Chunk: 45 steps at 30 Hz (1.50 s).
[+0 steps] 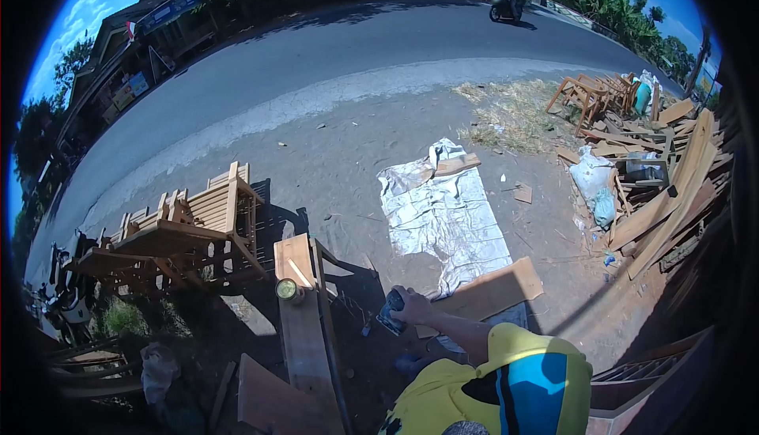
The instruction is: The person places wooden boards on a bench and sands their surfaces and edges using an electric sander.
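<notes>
My right hand reaches out leftward from a yellow sleeve, its fingers closed around a dark, boxy handheld tool. The tool is in the air or over shaded ground; I cannot tell whether it touches anything. Beside the forearm, a wide wooden board lies across the lower end of a crumpled white cloth. My left hand does not show clearly; a dark shaded shape below the tool is too dim to name. To the left, a long plank bears a round greenish jar and a thin wooden strip.
Slatted wooden furniture stands at left, near a parked motorcycle. A pile of scrap wood with plastic bags fills the right side. Beyond runs a road with a motorcycle rider.
</notes>
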Available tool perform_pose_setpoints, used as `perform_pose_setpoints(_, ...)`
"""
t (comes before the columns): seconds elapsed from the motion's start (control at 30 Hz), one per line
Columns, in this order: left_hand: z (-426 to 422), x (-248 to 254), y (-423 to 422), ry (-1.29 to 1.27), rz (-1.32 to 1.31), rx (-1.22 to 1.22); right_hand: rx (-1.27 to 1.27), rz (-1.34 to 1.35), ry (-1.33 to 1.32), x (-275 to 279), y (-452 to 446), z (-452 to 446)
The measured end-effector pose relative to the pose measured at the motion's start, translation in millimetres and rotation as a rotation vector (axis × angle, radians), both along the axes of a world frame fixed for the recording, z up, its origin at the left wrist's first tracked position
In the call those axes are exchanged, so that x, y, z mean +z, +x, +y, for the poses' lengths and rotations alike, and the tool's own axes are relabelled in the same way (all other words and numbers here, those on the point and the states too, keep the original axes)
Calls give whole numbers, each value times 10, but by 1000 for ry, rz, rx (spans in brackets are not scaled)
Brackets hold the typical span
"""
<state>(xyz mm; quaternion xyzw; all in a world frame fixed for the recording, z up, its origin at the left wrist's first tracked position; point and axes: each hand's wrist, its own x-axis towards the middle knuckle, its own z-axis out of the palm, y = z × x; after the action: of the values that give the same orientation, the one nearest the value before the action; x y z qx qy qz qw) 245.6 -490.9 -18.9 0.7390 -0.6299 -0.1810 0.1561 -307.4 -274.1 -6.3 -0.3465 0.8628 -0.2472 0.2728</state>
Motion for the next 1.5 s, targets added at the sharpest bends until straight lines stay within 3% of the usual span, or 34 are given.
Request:
perform_pose_setpoints(0.57,1304,-454,407,-132,334,201,390,-21,-207,565,974,-547)
perform_pose_setpoints(0.93,1699,-548,616,-271,525,262,827,-84,-433,1144,1986,-1179)
perform_pose_setpoints(1.1,1822,-220,267,-312,596,308,983,-134,-586,1519,2379,-1337)
perform_pose_setpoints(1.23,1889,-166,140,-414,585,333,1098,-152,-494,1710,2676,-1494)
perform_pose_setpoints(1.3,1883,-334,199,-216,420,323,1146,-121,-478,1815,2865,-1545)
perform_pose_setpoints(1.37,1902,-458,186,-261,426,327,1189,-57,-472,1841,3066,-1606)
perform_pose_setpoints(1.5,1935,-194,58,-266,480,313,1307,65,-321,1790,3443,-1589)
